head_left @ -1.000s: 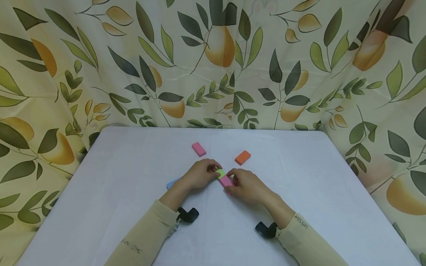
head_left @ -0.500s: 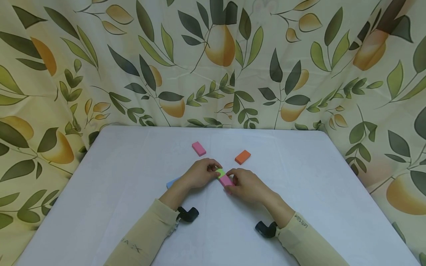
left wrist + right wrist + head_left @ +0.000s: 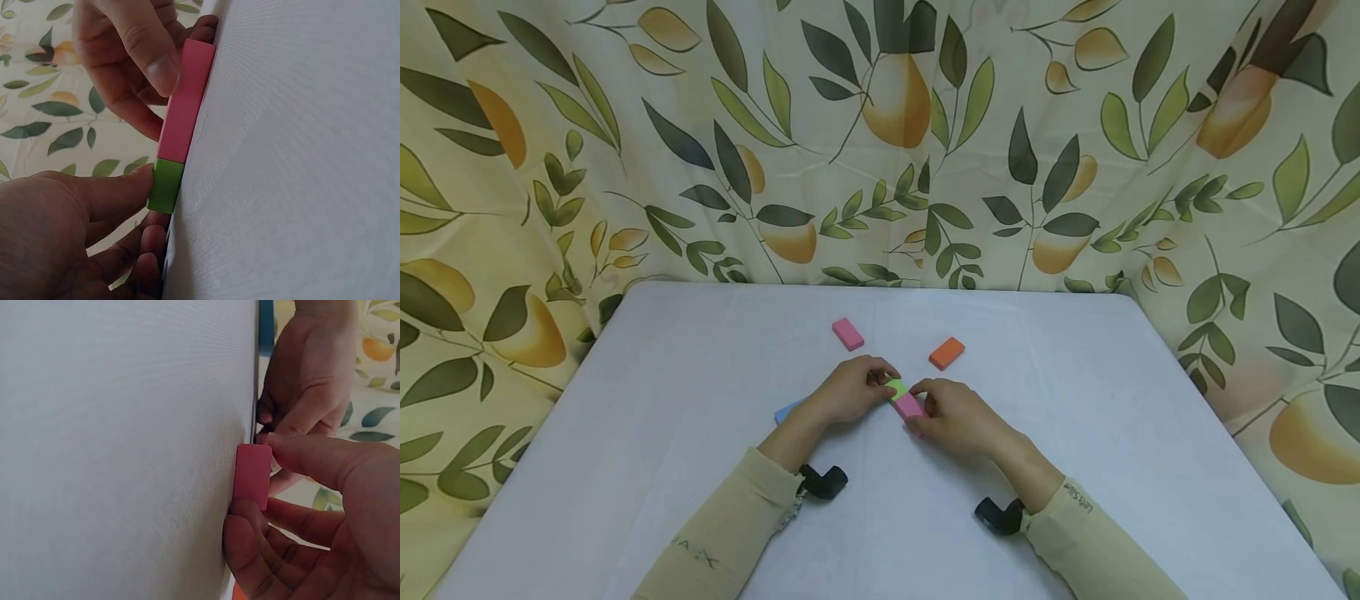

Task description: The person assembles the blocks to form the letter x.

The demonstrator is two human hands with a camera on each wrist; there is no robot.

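Observation:
Near the middle of the table, a green block [image 3: 897, 388] and a pink block [image 3: 910, 407] lie end to end, touching. My left hand [image 3: 850, 390] pinches the green block between thumb and fingers, covering part of it. On the pink block, my right hand [image 3: 961, 419] has its thumb on one side and fingertips on the other. The left wrist view shows the pink block [image 3: 187, 100] meeting the green block [image 3: 165, 185] in one line on the tabletop. In the right wrist view only the end of the pink block [image 3: 252, 477] shows between the right fingers.
Beyond my hands lie another pink block [image 3: 848, 334] and an orange block [image 3: 947, 353]. A blue block [image 3: 787, 411] sits partly hidden behind the left wrist. The white-covered table [image 3: 700, 333] ends at a leaf-patterned curtain [image 3: 850, 208].

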